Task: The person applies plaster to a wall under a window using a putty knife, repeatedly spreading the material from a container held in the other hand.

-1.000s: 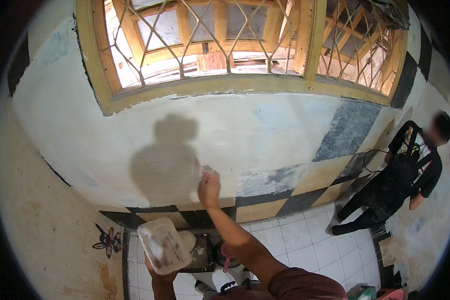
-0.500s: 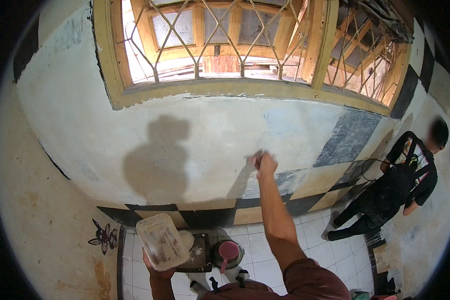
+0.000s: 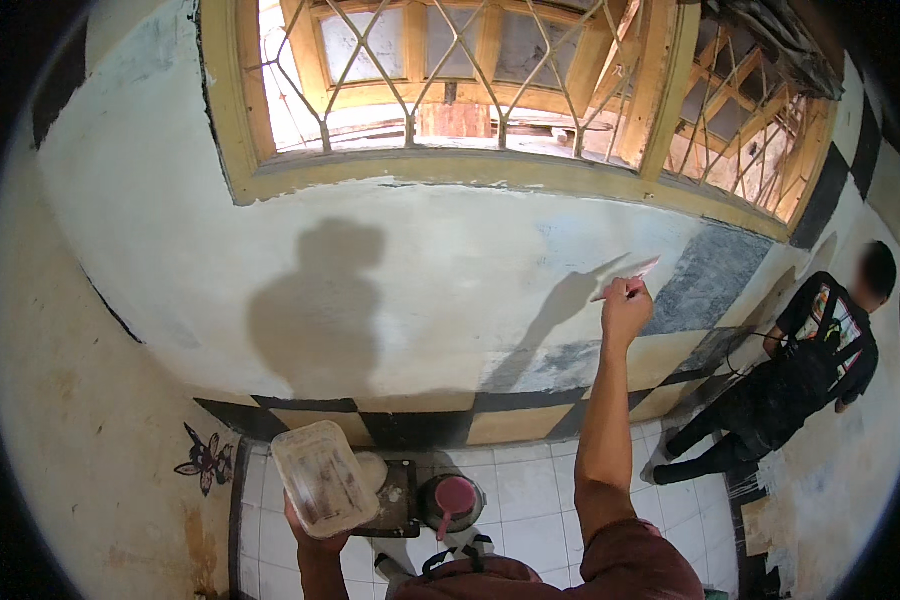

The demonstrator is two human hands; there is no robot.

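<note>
From the head view, the right hand has swept further right along the white wall than half a second ago, and is now near the grey patch. Its fingers are clamped on a thin blade-like scraper, whose long axis slants up to the right, flat against the wall. The left hand grips a clear plastic tub from beneath, low and well apart. Below stand a pink-lidded can and a dark tray on the tiled floor. Another person crouches at the right; nothing blocks the scraper.
</note>
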